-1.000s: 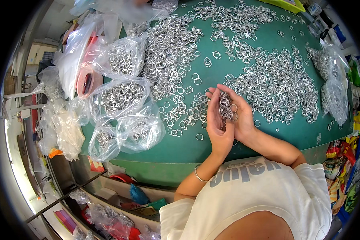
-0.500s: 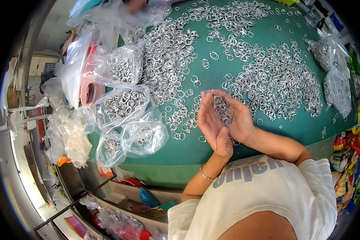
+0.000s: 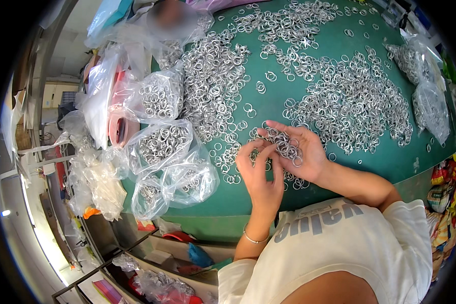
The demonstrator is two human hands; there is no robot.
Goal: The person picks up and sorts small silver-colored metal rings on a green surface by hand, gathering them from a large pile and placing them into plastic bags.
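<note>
My right hand (image 3: 311, 154) is cupped, palm up, around a handful of silvery metal split rings (image 3: 288, 147) above the green table. From the left, my left hand (image 3: 261, 175) reaches in with bent fingers. Its fingertips grip at the near-left side of that handful, and some of them are hidden among the rings. Below and around both hands lie loose rings, with a large pile (image 3: 359, 104) just beyond my right hand. Another long pile (image 3: 210, 83) of rings spreads to the left on the table (image 3: 268, 104).
Clear plastic bags of rings (image 3: 162, 144) stand on the left beside a pink container (image 3: 120, 126). More filled bags (image 3: 430, 109) lie at the right edge. Across the table at the top left is another person. Open drawers (image 3: 162, 256) sit below the front edge.
My two hands were cupped together around the rings. The left has turned over and drawn back left, its fingers now bent onto the handful; the right still holds the rings.
</note>
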